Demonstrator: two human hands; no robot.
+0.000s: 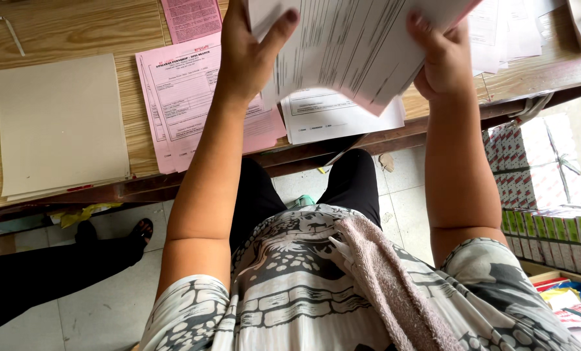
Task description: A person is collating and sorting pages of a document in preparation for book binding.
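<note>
Pink forms (199,97); beige folder (59,123) — grey-and-white patterned shirt (290,286).

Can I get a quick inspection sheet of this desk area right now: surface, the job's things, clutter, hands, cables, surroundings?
Surface: wooden desk, mostly covered with paper.
Job's things: sheaf of white printed forms held up above the desk, a pink sheet at its bottom edge.
Clutter: pink forms lying fanned; beige folders at the left; a white stack under the held sheaf; more white sheets at the right.
Hands: left hand grips the sheaf's left edge, thumb on top; right hand grips its right side, fingers curled over.
Cables: nothing seen.
Surroundings: tiled floor; another person's sandalled foot under the desk; stacked small boxes at the right.
</note>
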